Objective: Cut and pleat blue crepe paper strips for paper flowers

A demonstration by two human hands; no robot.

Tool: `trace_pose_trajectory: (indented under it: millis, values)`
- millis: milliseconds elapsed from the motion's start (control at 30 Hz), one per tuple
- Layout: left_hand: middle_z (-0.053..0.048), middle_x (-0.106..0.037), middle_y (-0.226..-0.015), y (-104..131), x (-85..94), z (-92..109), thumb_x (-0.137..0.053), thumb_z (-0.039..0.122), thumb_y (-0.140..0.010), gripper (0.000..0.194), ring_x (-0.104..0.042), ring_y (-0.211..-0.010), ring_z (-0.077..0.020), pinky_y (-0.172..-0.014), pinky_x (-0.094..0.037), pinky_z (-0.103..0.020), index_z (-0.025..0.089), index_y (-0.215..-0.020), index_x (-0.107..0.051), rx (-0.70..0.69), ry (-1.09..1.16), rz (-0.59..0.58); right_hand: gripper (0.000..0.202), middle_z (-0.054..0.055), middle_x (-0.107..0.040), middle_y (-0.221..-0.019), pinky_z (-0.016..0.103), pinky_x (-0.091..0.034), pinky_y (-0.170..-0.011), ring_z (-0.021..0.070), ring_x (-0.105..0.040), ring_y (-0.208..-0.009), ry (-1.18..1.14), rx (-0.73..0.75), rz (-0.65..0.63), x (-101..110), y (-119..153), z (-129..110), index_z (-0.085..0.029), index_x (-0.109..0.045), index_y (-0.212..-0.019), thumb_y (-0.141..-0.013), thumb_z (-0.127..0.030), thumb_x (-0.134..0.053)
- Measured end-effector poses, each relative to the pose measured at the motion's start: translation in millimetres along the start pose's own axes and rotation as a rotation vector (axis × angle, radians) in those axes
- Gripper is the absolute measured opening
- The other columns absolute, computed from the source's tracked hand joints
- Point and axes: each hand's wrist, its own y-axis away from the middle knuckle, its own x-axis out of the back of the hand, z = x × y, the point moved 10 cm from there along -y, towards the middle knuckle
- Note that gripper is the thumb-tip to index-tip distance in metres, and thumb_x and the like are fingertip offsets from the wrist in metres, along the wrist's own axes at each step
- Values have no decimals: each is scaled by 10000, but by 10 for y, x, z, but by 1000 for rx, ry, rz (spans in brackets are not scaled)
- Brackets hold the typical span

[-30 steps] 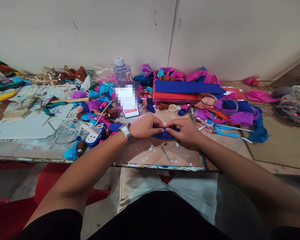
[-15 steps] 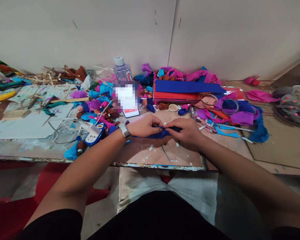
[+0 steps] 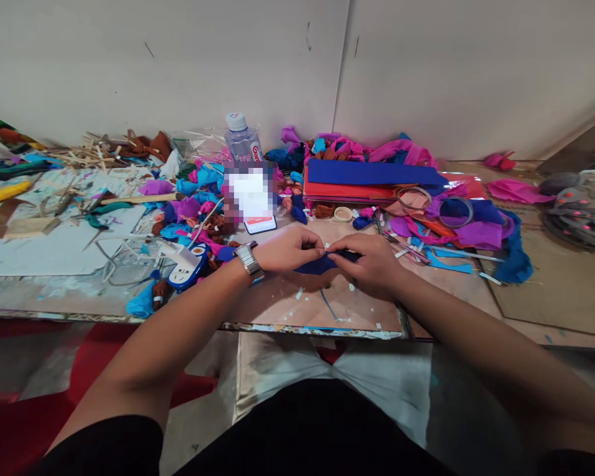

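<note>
The person wears a plain black top [image 3: 307, 436] with short sleeves [image 3: 114, 443], the hem of the left one curving around the arm. A silver-coloured metal watch [image 3: 249, 259] with broad, flat links circles the left wrist; its dial is unclear. Between the bench's near edge [image 3: 317, 330] and the top, pale, creased cloth [image 3: 387, 383] shows, possibly clothing.

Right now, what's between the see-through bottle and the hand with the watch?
A phone with a bright, partly blurred screen is between the bottle and the left hand, as the head view shows.
</note>
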Motion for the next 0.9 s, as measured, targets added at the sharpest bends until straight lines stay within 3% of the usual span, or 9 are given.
trace_pose_trajectory:
  millis: [900]
  values:
    - [-36,-714,-804,-4,23,45,-568,443,-977,357,-576,-684,-122,-637,-415,-241,135,-939,-744,-37,3,54,135,47,-817,-990,340,-529,-838,220,-753,-898,15,28,6,40,-21,-18,-230,-774,-1030,-956,-289,-679]
